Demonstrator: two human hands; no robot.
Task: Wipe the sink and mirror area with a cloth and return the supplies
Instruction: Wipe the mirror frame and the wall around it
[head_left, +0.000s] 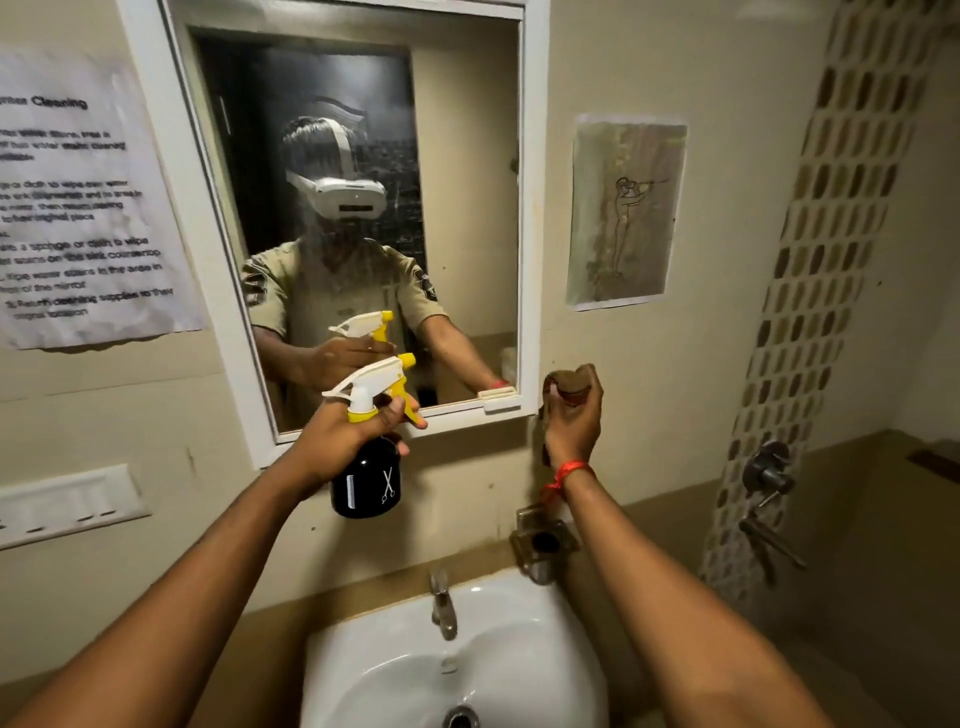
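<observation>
My left hand (345, 434) grips a black spray bottle (366, 483) with a white and yellow trigger head, its nozzle aimed at the white-framed mirror (467, 156). A finger rests on the yellow trigger. The glass looks misted in its middle. My right hand (574, 415) is raised beside the mirror's lower right corner, shut on a bunched brown cloth (569, 387). A red thread circles that wrist. The white sink (545, 654) lies below both arms with its tap (442, 605) at the back.
A printed instruction sheet (83, 208) hangs left of the mirror, a drawing (623, 213) to its right. A white switch plate (67, 501) is on the left wall. A metal holder (543, 543) sits above the sink; shower valves (769, 483) are on the right.
</observation>
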